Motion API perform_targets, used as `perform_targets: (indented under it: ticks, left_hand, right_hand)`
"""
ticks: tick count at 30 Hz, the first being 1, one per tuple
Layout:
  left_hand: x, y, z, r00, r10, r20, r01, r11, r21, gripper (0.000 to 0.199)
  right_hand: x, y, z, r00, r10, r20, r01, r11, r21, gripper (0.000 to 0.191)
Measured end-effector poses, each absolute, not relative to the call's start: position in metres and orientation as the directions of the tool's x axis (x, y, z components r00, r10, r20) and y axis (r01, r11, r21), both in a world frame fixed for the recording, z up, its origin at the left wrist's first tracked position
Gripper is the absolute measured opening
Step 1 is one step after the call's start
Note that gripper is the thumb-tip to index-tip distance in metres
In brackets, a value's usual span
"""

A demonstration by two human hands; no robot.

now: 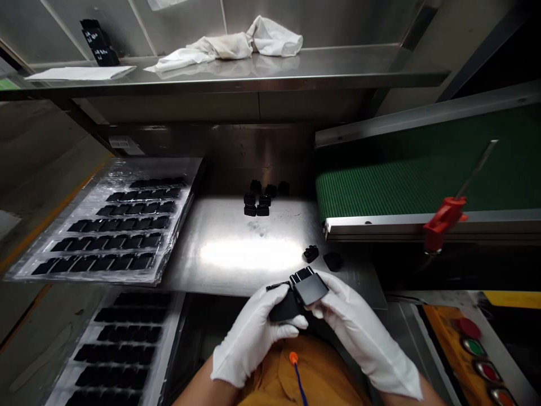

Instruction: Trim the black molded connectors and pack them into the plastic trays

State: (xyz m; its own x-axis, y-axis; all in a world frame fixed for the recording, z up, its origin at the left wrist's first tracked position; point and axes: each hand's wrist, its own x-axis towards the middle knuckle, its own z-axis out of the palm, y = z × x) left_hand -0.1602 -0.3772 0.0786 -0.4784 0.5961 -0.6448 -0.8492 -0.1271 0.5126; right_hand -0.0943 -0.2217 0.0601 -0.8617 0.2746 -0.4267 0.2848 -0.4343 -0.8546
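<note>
1. The gloved left hand (249, 332) and right hand (359, 332) are clamping together on a black plastic housing (300, 296), holding it just off the steel tabletop's (249, 254) front edge.
2. Black parts (110, 242) are lying in rows in a clear tray (152, 166), while loose black pieces (256, 204) are sitting on the tabletop.

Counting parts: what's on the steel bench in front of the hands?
Black plastic parts cluster at the back of the steel bench; another part and a dark piece lie nearer the right hand. The black unit held between the left hand and right hand hides the bench edge beneath.
</note>
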Motion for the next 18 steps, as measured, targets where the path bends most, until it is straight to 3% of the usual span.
perform_targets:
  ticks: [5, 9, 11, 14, 16, 18]
  left_hand:
    - [-0.158, -0.379, 0.082, -0.477, 0.591, -0.651, -0.859, -0.157, 0.488, 0.025]
    - [-0.157, -0.379, 0.085, -0.464, 0.589, -0.662, -0.874, -0.182, 0.45, 0.028]
    - [-0.156, -0.379, 0.087, -0.477, 0.588, -0.653, -0.873, -0.236, 0.426, 0.026]
    - [-0.157, -0.378, 0.088, -0.462, 0.659, -0.593, -0.887, -0.356, 0.295, 0.026]
    - [-0.158, -0.377, 0.088, -0.432, 0.727, -0.534, -0.897, -0.405, 0.174, 0.03]
    - [-0.158, -0.377, 0.086, -0.416, 0.757, -0.505, -0.899, -0.428, 0.099, 0.03]
  right_hand:
    - [-0.091, -0.221, 0.049, -0.854, 0.27, -0.445, 0.284, -0.475, -0.833, 0.038]
    - [-0.09, -0.221, 0.05, -0.869, 0.337, -0.363, 0.225, -0.386, -0.895, 0.033]
    - [-0.088, -0.222, 0.053, -0.862, 0.412, -0.295, 0.201, -0.255, -0.946, 0.029]
    - [-0.083, -0.229, 0.053, -0.845, 0.529, -0.075, 0.158, 0.113, -0.981, 0.021]
    - [-0.08, -0.234, 0.05, -0.861, 0.493, 0.126, 0.085, 0.383, -0.92, 0.024]
    - [-0.078, -0.238, 0.048, -0.881, 0.398, 0.257, 0.0, 0.543, -0.84, 0.032]
